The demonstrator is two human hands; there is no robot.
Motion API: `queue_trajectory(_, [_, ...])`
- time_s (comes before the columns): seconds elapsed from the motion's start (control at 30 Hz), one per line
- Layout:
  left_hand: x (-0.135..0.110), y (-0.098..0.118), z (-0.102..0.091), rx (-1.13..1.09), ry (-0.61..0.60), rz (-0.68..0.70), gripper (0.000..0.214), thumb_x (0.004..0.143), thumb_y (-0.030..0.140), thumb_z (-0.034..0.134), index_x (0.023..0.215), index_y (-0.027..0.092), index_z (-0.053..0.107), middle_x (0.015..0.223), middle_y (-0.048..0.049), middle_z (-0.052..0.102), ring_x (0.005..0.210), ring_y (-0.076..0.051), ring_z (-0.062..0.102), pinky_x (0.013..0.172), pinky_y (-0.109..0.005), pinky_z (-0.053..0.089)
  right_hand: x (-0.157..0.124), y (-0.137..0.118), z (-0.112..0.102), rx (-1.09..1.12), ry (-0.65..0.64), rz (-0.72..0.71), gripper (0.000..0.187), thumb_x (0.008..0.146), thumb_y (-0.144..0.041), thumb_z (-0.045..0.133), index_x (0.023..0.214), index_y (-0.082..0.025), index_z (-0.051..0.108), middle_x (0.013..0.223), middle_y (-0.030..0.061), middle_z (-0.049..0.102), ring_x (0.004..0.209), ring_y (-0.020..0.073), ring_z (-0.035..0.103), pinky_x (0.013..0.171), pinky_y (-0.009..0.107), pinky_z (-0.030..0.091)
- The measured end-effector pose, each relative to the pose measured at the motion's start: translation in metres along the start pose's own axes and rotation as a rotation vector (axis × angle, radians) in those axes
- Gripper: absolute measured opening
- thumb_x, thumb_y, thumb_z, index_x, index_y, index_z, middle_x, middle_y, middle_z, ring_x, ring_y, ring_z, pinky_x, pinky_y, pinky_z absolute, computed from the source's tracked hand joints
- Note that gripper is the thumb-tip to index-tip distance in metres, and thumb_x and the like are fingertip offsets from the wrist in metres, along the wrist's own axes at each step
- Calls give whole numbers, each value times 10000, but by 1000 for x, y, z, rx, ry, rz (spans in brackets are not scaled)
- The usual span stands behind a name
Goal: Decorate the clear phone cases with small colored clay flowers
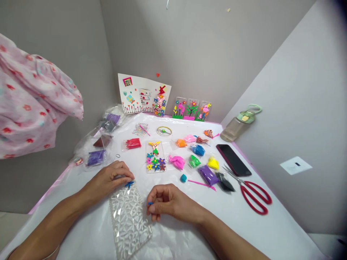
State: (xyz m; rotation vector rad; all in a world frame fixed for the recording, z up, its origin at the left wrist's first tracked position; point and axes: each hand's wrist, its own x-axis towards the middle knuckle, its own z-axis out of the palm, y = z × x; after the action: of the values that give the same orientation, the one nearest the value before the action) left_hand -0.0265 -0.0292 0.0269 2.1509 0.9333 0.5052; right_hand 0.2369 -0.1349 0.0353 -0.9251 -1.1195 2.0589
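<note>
A transparent panel with a faceted, crystal-like pattern (130, 220) lies on the white sheet in front of me. At its far end my left hand (118, 174) is closed over the edge, thumb and fingers together. Beside those fingertips, a blue star-shaped clay piece (129, 184) rests on the panel. To the right of the panel, my right hand (169, 204) pinches a small bit of blue clay (150, 203) between thumb and fingers. Just beyond lies a transparent phone case (155, 169) decorated with a clay bunny and several clay flowers.
Clay packets, including a pink one (177, 161) and a purple one (208, 175), lie to the right. Red-handled scissors (255, 196), a phone (233, 160) and a bottle (238, 124) are farther right. Patterned cloth (35, 104) hangs at left. Decorated cases (192, 109) lean against the wall.
</note>
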Motion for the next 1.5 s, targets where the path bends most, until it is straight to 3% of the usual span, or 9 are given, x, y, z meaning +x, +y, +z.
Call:
queue_trajectory(0.33, [1, 0, 2, 34, 59, 7, 353, 977, 516, 548, 886, 262, 775, 921, -27, 729, 912, -225, 666, 842, -348, 520, -2, -6, 2, -88, 48, 3, 461, 743, -504, 904, 886, -122, 688, 739, 7, 699, 599, 80, 613, 607, 205, 454])
queue_trajectory(0.53, [-7, 19, 4, 45, 223, -14, 402, 1022, 564, 488, 1123, 278, 754, 1103, -51, 742, 1044, -248, 695, 917, -366, 557, -3, -9, 0, -137, 134, -95, 501, 844, -604, 785, 950, -114, 776, 775, 24, 705, 652, 76, 608, 681, 215, 462])
queue_trajectory(0.67, [-31, 45, 36, 1, 202, 101, 257, 994, 486, 626, 1215, 386, 709, 1188, 2, 728, 1098, -212, 712, 953, -293, 594, -3, -10, 1, -89, 193, -105, 462, 762, -527, 875, 945, -114, 782, 758, 25, 717, 634, 84, 614, 692, 229, 469])
queue_trajectory(0.73, [-44, 48, 62, -26, 131, 137, 404, 951, 414, 710, 1346, 434, 629, 1296, 6, 687, 1184, -214, 692, 1005, -287, 596, -2, -9, 3, -18, 191, -106, 474, 693, -492, 924, 933, -119, 758, 752, 18, 716, 624, 96, 623, 683, 241, 477])
queue_trajectory(0.9, [-52, 37, 106, -203, 252, 100, 377, 1037, 225, 475, 1322, 429, 613, 1327, 27, 657, 1223, -157, 690, 982, -211, 611, 1, -6, 8, 106, 223, -116, 694, 497, -407, 1026, 1037, -150, 675, 743, -18, 712, 590, 97, 599, 626, 228, 453])
queue_trajectory(1.07, [-33, 64, 87, -42, 340, 268, 301, 1003, 214, 575, 1243, 370, 668, 1192, 20, 728, 1105, -148, 723, 982, -171, 571, -4, -13, 10, 21, 246, -201, 639, 547, -475, 1000, 985, -144, 674, 681, -39, 659, 570, 78, 541, 593, 211, 412])
queue_trajectory(1.27, [-24, 88, 75, -99, 398, 125, 181, 969, 410, 662, 1124, 374, 749, 1132, 27, 775, 1018, -182, 759, 907, -182, 595, -18, -35, -2, -176, 429, -454, 474, 915, -617, 675, 934, -143, 660, 717, 16, 665, 564, 88, 542, 575, 222, 416])
queue_trajectory(1.4, [-28, 83, 77, -227, 289, 38, 221, 991, 476, 589, 1043, 395, 787, 1187, 33, 780, 1100, -205, 749, 968, -244, 607, -30, -54, -22, -245, 529, -500, 373, 898, -516, 672, 1003, -159, 646, 774, 15, 665, 560, 85, 512, 555, 219, 393])
queue_trajectory(1.5, [-31, 84, 71, -357, 178, -14, 323, 1025, 500, 504, 962, 385, 799, 1224, 32, 778, 1150, -225, 740, 961, -286, 626, -47, -78, -43, -551, 678, -489, 300, 897, -399, 614, 1083, -165, 637, 926, 58, 708, 679, 129, 599, 634, 251, 471])
